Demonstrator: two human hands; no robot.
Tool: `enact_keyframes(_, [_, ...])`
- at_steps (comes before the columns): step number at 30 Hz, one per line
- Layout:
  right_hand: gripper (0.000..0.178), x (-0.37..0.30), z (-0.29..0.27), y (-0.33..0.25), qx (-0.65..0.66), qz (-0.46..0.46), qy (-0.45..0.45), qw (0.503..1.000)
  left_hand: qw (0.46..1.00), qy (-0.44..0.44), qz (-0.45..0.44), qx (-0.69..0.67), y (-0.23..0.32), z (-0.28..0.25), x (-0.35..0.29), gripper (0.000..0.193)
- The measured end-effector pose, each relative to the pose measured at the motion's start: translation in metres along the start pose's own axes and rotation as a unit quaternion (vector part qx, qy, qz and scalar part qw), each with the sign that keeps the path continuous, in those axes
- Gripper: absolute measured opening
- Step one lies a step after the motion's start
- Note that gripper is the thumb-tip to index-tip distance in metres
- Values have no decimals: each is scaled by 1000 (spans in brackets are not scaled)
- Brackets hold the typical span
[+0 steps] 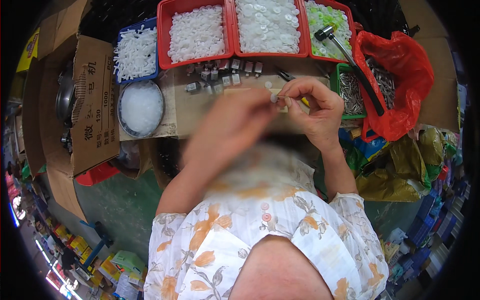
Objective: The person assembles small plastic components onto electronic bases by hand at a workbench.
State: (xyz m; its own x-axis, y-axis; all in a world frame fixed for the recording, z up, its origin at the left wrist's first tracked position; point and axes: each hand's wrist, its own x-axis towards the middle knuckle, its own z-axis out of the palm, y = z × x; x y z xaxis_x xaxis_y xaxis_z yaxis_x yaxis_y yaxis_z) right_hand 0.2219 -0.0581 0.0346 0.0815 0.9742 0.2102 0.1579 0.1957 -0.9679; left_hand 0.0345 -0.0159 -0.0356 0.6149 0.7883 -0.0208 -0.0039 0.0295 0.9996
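My right hand [316,106] pinches a thin metal pin [281,97] between thumb and fingertips. At the pin's left end sits a small translucent white disc [274,98]. My left hand [245,112] comes up to that disc from the left; motion smears it, so its grip is unclear. Behind the hands, another small white disc [268,85] lies on the worktop [172,107]. Pliers [286,76] with yellow on the handle lie partly hidden behind my right hand. Several small motors [235,67] stand and lie in a loose group left of the pliers.
Red trays [231,30] of white plastic parts line the back. A blue tray [120,55] and a round dish [141,109] flank the left. On the right are a green tray [353,92] of metal pins, a hammer [352,62], a red bag [400,65]. A cardboard box [92,100] stands left.
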Motion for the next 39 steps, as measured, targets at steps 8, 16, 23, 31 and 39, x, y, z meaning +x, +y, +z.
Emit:
enact_keyframes(8, [10,-2,-9,0,-23,1,-3,1000,999,10,-25,-30,-3,5,1,15])
enact_keyframes(16, [10,-4,-18,5,-49,-36,-6,998,999,-29,-35,-27,0,11,3,15])
enact_keyframes(23, [15,-7,-16,6,-132,-106,5,986,999,-4,-5,35,8,13,0,17])
enact_keyframes(31, [12,-6,0,2,-144,-106,-48,983,964,121,-134,-196,43,18,-11,17])
enact_keyframes(39, [11,-4,9,11,-141,-99,-89,981,974,90,80,190,42,-4,-21,31])
